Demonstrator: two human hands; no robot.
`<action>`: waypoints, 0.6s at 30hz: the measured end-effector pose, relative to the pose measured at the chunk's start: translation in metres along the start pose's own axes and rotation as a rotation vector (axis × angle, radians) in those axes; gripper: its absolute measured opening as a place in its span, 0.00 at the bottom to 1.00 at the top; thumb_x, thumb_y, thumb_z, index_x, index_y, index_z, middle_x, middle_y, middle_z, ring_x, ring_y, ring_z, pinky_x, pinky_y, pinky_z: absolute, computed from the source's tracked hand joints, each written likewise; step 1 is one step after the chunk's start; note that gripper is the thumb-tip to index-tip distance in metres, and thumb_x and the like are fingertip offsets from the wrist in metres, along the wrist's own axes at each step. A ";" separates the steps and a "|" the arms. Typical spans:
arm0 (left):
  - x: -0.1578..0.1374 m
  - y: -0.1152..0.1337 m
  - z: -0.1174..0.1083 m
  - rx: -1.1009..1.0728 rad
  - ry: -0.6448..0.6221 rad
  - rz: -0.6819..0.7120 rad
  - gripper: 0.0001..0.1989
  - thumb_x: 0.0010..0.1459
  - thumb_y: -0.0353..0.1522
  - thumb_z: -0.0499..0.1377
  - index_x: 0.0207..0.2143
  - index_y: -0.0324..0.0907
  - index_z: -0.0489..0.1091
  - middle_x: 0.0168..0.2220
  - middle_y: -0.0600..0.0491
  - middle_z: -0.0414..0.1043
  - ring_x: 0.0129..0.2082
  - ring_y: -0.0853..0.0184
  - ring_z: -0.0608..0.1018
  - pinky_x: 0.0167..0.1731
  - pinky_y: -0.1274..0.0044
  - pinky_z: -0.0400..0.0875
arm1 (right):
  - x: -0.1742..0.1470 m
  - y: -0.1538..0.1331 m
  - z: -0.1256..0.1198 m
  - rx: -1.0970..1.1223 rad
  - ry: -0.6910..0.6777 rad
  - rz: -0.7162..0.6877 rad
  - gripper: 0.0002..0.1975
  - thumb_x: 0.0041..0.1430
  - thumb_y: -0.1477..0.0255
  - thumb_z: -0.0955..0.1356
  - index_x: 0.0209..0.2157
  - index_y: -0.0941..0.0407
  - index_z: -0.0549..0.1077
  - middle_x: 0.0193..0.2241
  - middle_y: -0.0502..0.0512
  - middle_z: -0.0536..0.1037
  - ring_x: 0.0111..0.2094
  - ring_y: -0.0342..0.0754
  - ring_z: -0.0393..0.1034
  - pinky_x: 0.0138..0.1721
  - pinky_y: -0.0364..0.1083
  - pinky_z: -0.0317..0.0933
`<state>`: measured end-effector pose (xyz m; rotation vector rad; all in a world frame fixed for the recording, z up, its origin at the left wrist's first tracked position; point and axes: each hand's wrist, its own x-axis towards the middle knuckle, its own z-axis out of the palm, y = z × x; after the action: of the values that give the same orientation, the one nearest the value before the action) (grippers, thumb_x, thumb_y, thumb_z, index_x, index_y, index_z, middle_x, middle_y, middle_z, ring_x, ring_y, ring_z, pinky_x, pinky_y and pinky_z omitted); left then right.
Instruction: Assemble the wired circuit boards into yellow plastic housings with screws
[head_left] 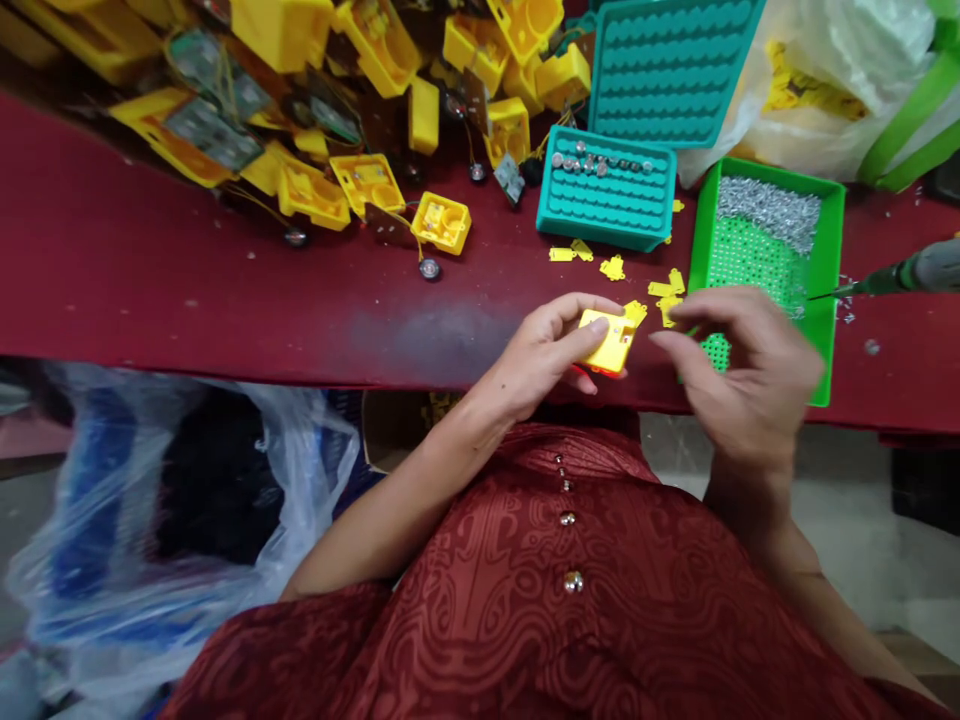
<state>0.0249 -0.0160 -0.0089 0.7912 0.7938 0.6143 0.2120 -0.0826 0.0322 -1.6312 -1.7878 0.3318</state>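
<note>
My left hand (544,345) is closed around a small yellow plastic case (609,345), its thumb lying on the upper face. A small opening shows near the case's right edge. To the right of it, my right hand (750,365) hovers slightly blurred over the near-left part of a green tray (827,290). Its thumb and index finger are curved and apart, and I see nothing between them. Small yellow plastic tabs (660,290) lie by its fingertips, and another yellow tab (636,313) shows just behind the case. Silver screws (772,210) are heaped at the tray's far end.
A teal ribbed box (604,215) holds small round metal parts; its ribbed lid (667,70) stands behind. Yellow cases with wired circuit boards (214,130) pile up at the back left. A screwdriver-like tool (900,275) points in from the right. Plastic bags (832,90) stand back right.
</note>
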 end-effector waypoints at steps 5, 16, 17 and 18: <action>-0.016 -0.002 -0.009 -0.040 0.024 0.033 0.17 0.62 0.40 0.68 0.49 0.40 0.74 0.38 0.52 0.79 0.32 0.70 0.84 0.23 0.84 0.75 | 0.023 0.006 0.026 0.096 -0.152 -0.113 0.02 0.67 0.71 0.72 0.39 0.53 0.79 0.38 0.52 0.83 0.36 0.45 0.77 0.39 0.45 0.70; -0.109 0.008 -0.088 0.219 0.309 0.022 0.23 0.61 0.47 0.68 0.51 0.40 0.75 0.39 0.50 0.79 0.33 0.66 0.82 0.25 0.81 0.75 | 0.052 -0.043 0.100 0.236 -0.413 -0.325 0.07 0.68 0.70 0.70 0.45 0.57 0.78 0.39 0.55 0.82 0.34 0.44 0.74 0.38 0.45 0.68; -0.126 0.007 -0.098 0.315 0.340 -0.032 0.22 0.62 0.46 0.67 0.50 0.41 0.76 0.40 0.49 0.80 0.33 0.66 0.81 0.25 0.80 0.75 | 0.058 -0.045 0.104 0.230 -0.414 -0.339 0.07 0.69 0.70 0.70 0.45 0.57 0.78 0.39 0.56 0.82 0.34 0.44 0.73 0.39 0.45 0.68; -0.142 0.005 -0.108 0.426 0.387 -0.079 0.20 0.63 0.46 0.65 0.49 0.41 0.77 0.39 0.49 0.81 0.32 0.66 0.81 0.25 0.80 0.74 | 0.065 -0.045 0.108 0.220 -0.383 -0.342 0.07 0.69 0.70 0.70 0.45 0.57 0.79 0.39 0.56 0.82 0.33 0.44 0.73 0.39 0.45 0.68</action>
<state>-0.1426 -0.0764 0.0008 1.0373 1.3334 0.5399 0.1103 -0.0017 0.0000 -1.1371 -2.1832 0.6891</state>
